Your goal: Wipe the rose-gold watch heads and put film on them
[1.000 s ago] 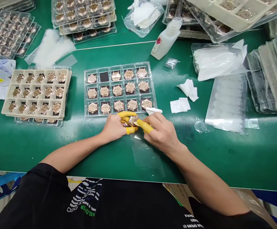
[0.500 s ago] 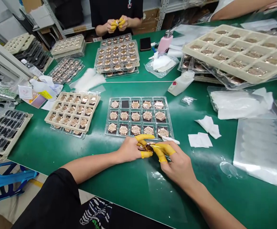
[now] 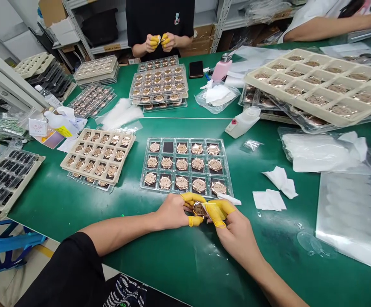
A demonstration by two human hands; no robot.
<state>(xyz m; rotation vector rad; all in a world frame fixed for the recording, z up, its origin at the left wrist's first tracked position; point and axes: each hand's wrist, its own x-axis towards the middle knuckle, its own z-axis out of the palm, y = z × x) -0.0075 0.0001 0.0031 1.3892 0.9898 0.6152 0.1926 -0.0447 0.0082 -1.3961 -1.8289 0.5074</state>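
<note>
- We have a round, rose-gold watch case of shiny metal between our hands, just in front of the clear tray and above the green tabletop, with its engraved disc face partly in view.
- The clear tray is glossy moulded plastic, divided into three rows of five square pockets; similar metal cases sit on dark pads, and one black square pad in the back row lies exposed.
- To its left we see a beige tray, matt and opaque, holding more rose-gold cases and resting on clear plastic.
- On the right lie a crumpled white tissue and, touching it, a flat folded one; behind them a translucent white bottle stands tilted in our view.
- Smooth yellow finger covers sheathe our fingertips.
- Our left hand grips the case by its edge, fingers curled behind and thumb at the near side, parted by the case's width.
- Our right hand has thumb and fingers pinched together on a thin pale piece at the case's right edge; its material we cannot tell.
</note>
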